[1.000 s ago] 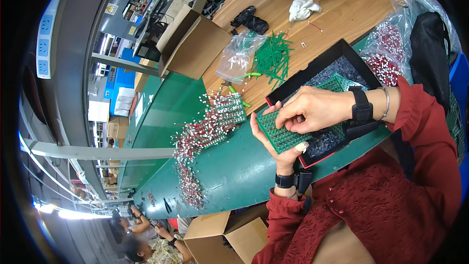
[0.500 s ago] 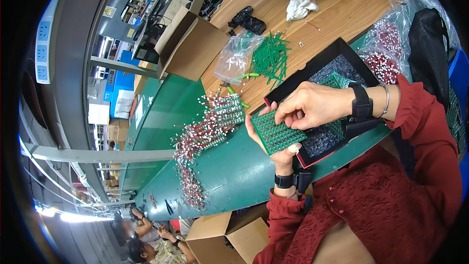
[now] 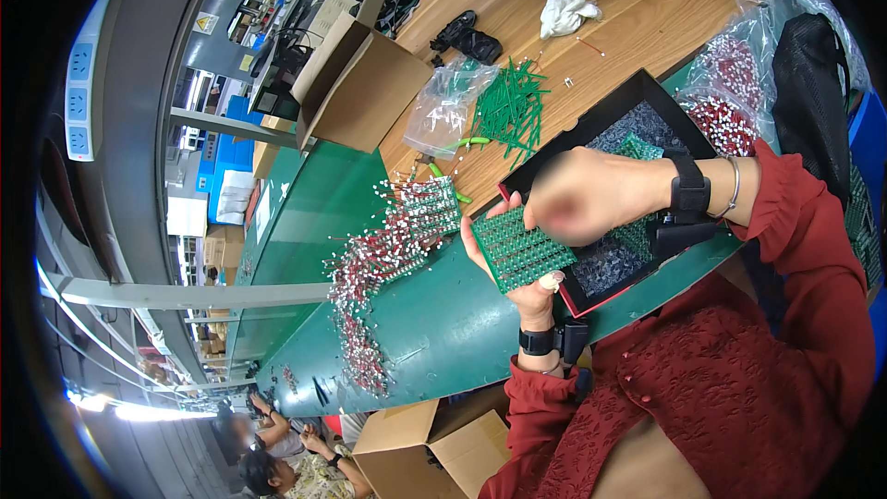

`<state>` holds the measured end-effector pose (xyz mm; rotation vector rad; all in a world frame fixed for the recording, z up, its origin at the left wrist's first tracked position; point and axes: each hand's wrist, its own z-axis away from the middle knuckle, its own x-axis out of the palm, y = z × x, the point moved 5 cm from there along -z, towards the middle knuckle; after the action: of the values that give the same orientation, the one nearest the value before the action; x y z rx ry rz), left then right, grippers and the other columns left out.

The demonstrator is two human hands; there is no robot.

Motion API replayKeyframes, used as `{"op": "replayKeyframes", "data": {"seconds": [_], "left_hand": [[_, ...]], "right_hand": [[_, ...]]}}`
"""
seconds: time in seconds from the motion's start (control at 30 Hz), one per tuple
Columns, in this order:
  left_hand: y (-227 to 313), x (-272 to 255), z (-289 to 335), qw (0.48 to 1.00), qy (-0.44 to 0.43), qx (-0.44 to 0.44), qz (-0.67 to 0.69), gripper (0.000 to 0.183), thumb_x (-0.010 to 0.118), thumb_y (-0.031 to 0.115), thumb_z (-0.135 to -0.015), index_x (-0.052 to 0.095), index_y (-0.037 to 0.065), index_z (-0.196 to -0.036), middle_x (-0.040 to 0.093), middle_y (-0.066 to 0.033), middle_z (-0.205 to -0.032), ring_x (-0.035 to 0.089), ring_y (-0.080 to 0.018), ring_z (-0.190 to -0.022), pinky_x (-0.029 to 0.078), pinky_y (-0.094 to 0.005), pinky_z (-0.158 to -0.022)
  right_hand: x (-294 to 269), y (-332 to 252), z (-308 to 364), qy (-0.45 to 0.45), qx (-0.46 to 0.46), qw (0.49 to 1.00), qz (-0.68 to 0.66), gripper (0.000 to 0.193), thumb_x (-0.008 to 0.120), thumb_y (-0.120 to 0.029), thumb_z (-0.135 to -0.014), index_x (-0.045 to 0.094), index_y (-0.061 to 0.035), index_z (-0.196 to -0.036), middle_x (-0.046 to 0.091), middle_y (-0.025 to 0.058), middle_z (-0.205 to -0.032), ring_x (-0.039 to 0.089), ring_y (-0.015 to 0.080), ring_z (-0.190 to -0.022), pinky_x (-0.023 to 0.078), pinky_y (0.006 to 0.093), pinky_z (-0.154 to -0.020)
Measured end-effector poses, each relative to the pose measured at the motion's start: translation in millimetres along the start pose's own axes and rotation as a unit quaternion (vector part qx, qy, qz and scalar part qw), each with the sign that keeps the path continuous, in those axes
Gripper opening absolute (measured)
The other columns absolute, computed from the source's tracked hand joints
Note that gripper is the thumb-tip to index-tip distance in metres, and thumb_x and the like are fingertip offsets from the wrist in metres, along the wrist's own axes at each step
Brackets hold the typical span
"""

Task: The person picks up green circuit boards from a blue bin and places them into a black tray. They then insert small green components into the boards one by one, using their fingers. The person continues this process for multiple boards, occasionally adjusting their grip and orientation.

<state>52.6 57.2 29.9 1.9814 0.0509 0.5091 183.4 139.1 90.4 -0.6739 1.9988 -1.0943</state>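
Note:
A green circuit board [image 3: 517,254], patterned with rows of small parts, lies across my left hand [image 3: 533,302], whose thumb and fingers grip its edges. Above its right side is my right hand [image 3: 614,189], curled with the index finger at the board; a blurred patch covers the other fingertips, so anything pinched there is hidden. Under both hands sits a black box [image 3: 645,91] holding small greyish bits [image 3: 601,282] and more green boards [image 3: 637,148]. To the left, boards with red wires and white ends [image 3: 420,208] rest beside a heap of similar wires [image 3: 360,351].
Green strips [image 3: 513,102], a clear bag [image 3: 434,115] and green-handled pliers [image 3: 473,141] lie beyond the box. A cardboard box [image 3: 379,83] stands far left. Bagged red-and-white wires [image 3: 725,125] and a black pouch [image 3: 808,92] are at right. Another person [image 3: 309,480] sits lower left, past an open carton [image 3: 397,453].
My right hand has shifted slightly up over the board, its fingertips now blurred. The board and my left hand have moved a little to the left.

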Motion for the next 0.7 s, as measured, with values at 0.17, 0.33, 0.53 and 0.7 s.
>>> {"op": "replayKeyframes", "data": {"seconds": [0.17,0.33,0.53,0.7], "left_hand": [[0.9,1.0,-2.7,1.000,-0.006,0.024,-0.001,0.138,0.093,0.046,-0.049,0.005,0.008,-0.148,0.043,-0.0152,-0.132,0.046,-0.0347,-0.126,0.036,-0.0489,-0.109],[0.3,-0.9,-0.7,1.000,0.004,0.009,0.001,0.138,0.093,0.045,-0.049,0.005,0.008,-0.148,0.043,-0.0152,-0.132,0.046,-0.0345,-0.126,0.036,-0.0491,-0.109],[-1.6,-1.2,-1.8,1.000,-0.010,0.025,-0.005,0.139,0.094,0.043,-0.048,0.005,0.008,-0.149,0.042,-0.0160,-0.133,0.046,-0.0348,-0.126,0.036,-0.0487,-0.108],[-3.7,-2.7,-2.7,0.999,-0.009,0.035,-0.014,0.138,0.094,0.042,-0.049,0.005,0.008,-0.149,0.042,-0.0165,-0.133,0.046,-0.0350,-0.127,0.037,-0.0486,-0.108]], "right_hand": [[6.2,-0.4,-0.9,-0.010,-0.018,0.999,0.032,0.022,0.066,-0.002,-0.069,0.067,-0.0033,-0.091,0.067,0.0061,-0.071,0.067,0.0191,-0.067,0.052,0.0312,-0.061],[-6.3,-3.2,-0.6,0.022,0.013,1.000,0.003,0.023,0.067,-0.004,-0.068,0.067,-0.0035,-0.091,0.066,0.0047,-0.071,0.065,0.0154,-0.064,0.052,0.0296,-0.061],[1.8,-5.7,1.9,-0.004,0.010,1.000,0.008,0.022,0.067,-0.004,-0.070,0.068,-0.0050,-0.092,0.068,0.0054,-0.072,0.067,0.0167,-0.064,0.052,0.0295,-0.060],[7.8,-7.9,1.7,0.023,-0.045,0.996,0.075,0.017,0.068,-0.005,-0.070,0.067,-0.0046,-0.088,0.066,0.0078,-0.068,0.067,0.0189,-0.063,0.052,0.0301,-0.059]]}}
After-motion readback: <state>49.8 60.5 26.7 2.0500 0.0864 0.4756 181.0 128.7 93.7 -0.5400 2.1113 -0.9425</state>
